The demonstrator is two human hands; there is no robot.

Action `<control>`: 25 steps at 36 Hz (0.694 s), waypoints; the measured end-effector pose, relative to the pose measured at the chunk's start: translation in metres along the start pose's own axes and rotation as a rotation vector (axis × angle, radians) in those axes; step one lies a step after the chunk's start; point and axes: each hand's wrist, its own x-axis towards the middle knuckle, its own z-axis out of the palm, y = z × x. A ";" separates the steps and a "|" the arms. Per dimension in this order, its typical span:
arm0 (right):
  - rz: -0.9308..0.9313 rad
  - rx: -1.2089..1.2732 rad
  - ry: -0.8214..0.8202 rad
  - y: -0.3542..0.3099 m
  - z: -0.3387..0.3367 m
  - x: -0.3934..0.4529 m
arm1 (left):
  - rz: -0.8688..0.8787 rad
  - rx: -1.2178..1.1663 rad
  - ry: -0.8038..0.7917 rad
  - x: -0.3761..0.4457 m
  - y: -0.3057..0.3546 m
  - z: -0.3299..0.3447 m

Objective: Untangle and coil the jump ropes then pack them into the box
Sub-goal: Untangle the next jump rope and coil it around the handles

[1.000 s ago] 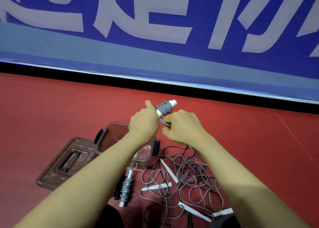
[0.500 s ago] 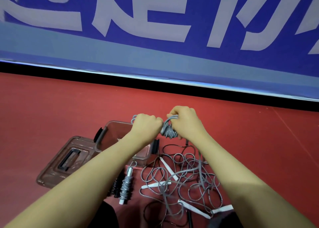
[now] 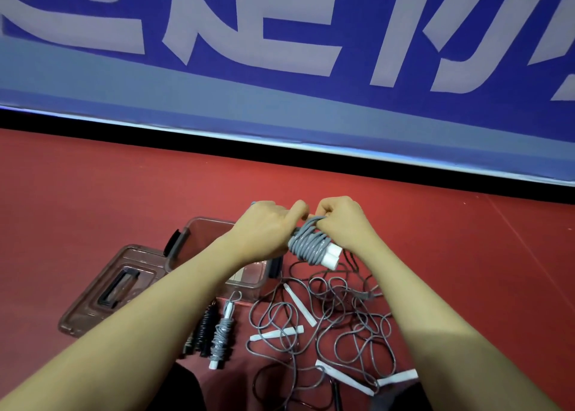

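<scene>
While both arms reach forward, a tangle of grey ropes [image 3: 336, 326] lies nearest, under the right forearm, and two wound ropes [image 3: 214, 333] lie under the left forearm. Further on, the left hand [image 3: 264, 227] and right hand [image 3: 342, 221] each grip the coiled grey rope [image 3: 311, 245] between them. Beneath the left hand stands the open box [image 3: 199, 239], its lid [image 3: 112, 289] to that hand's left.

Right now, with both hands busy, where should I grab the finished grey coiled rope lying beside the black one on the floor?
Take the grey coiled rope round its wrapped middle, coming from above. It lies flat and lengthwise toward you, so fingers can straddle it. The wraps are thickest there; the white handle tips stick out bare at the near end. The black coiled rope lies close on its left, so pinching from the right side looks easier.
</scene>
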 end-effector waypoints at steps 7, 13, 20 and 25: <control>-0.155 -0.263 0.067 -0.004 -0.003 -0.005 | -0.267 -0.324 0.111 0.006 0.015 -0.014; -0.278 -0.268 0.218 -0.009 0.002 -0.005 | -0.751 -0.634 0.275 0.026 0.025 -0.021; -0.419 -0.397 0.255 -0.002 0.015 -0.003 | -0.973 -0.598 0.218 0.028 0.019 -0.017; -0.487 -0.465 0.264 -0.011 0.014 -0.007 | -1.023 -0.529 0.138 0.024 0.012 -0.013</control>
